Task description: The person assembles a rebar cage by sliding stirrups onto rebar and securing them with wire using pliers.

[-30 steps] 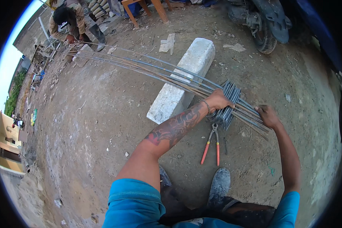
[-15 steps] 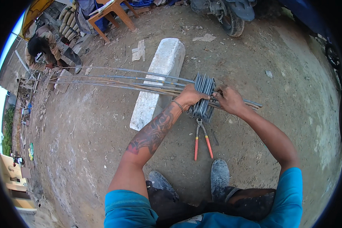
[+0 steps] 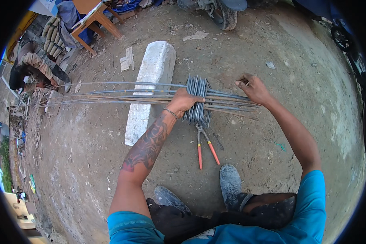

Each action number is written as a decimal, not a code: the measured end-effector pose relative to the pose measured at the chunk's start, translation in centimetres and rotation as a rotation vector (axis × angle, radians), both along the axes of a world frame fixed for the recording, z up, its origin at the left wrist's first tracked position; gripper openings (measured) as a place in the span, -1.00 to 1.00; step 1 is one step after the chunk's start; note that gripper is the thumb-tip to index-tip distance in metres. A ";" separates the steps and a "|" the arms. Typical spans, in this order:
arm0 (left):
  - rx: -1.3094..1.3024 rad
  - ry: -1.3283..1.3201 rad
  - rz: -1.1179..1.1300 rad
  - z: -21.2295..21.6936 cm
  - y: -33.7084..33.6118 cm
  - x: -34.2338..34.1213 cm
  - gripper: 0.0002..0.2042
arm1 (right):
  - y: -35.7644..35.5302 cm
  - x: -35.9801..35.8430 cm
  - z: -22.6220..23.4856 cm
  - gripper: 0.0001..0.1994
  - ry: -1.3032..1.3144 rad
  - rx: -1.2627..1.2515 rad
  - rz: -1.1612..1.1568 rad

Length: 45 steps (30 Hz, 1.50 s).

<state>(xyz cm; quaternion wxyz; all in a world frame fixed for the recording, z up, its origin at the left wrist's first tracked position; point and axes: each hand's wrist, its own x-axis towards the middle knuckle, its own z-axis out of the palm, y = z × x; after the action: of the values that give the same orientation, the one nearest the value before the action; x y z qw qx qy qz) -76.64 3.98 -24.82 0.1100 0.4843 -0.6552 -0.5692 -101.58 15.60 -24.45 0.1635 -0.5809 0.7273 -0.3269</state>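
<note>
A bundle of bent grey steel stirrups [image 3: 197, 91] is threaded on several long steel bars [image 3: 118, 94]. My left hand [image 3: 184, 101] grips the stirrup bundle at its left side, the thumb laid across it; its fingers are partly hidden. My right hand [image 3: 252, 88] is raised over the right ends of the bars, apart from the stirrups. Its fingers are loosely bent, with a gap to the thumb and nothing visible in them. On the ground just below the bundle lie pincers [image 3: 207, 146] with red handles.
A long white block [image 3: 144, 110] lies under the bars. At the far left another person [image 3: 36, 69] bends over the bars' far ends. An orange-brown plastic chair [image 3: 97, 22] and a motorcycle wheel [image 3: 224, 16] stand at the back. My shoes [image 3: 230, 183] are close below the pincers.
My right hand has come off the stirrups and bars and moved up and right. My left hand stays at the bundle. The whole view has shifted, so things appear further left.
</note>
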 end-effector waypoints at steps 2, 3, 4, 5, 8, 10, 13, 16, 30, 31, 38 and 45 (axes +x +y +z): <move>-0.006 -0.010 0.024 -0.5 -0.2 0.3 -0.50 | -0.8 2.6 0.8 -0.60 -0.079 0.120 0.133; -0.009 -0.012 0.038 -0.7 -0.2 0.2 -0.52 | -1.3 3.5 0.8 -0.60 -0.081 0.117 0.136; 0.022 -0.018 0.046 0.0 0.3 0.0 -0.58 | -1.8 4.3 0.6 -0.54 -0.072 0.142 0.144; 0.019 -0.022 0.047 -0.2 0.3 0.0 -0.58 | -2.4 5.1 0.4 -0.49 -0.063 0.166 0.152; 0.081 0.129 -0.028 0.3 0.9 0.2 -0.71 | -3.5 7.0 0.8 -0.44 0.000 0.212 0.080; 0.072 0.176 -0.017 0.4 1.0 0.8 -0.72 | -3.3 8.9 2.2 -0.45 -0.006 0.193 0.043; 0.053 0.241 -0.021 1.7 1.5 1.2 -0.75 | -1.1 11.2 2.8 -0.47 -0.157 0.238 0.062; -0.067 0.101 0.034 1.7 1.4 1.0 -0.74 | -0.1 13.2 1.2 -0.61 -0.749 0.346 0.006; 0.166 0.220 0.030 1.3 -0.3 3.6 -0.67 | -5.1 15.0 -0.5 -0.78 -1.433 0.307 -0.056; 0.203 0.267 0.064 1.1 -0.4 3.8 -0.66 | -5.3 15.2 -0.6 -0.78 -1.436 0.324 -0.017; 0.102 0.258 0.094 -1.7 -0.8 3.2 -0.61 | -5.2 15.4 -0.7 -0.76 -1.384 0.285 -0.057; 0.078 0.263 0.099 -2.7 -1.0 2.7 -0.57 | -5.5 14.6 -1.9 -0.72 -1.331 0.280 -0.038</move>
<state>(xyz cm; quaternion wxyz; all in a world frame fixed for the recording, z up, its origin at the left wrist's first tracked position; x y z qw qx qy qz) -73.92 3.01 -27.50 0.2036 0.4411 -0.5878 -0.6468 -86.98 10.07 -26.33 0.6442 -0.2165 0.5173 -0.5201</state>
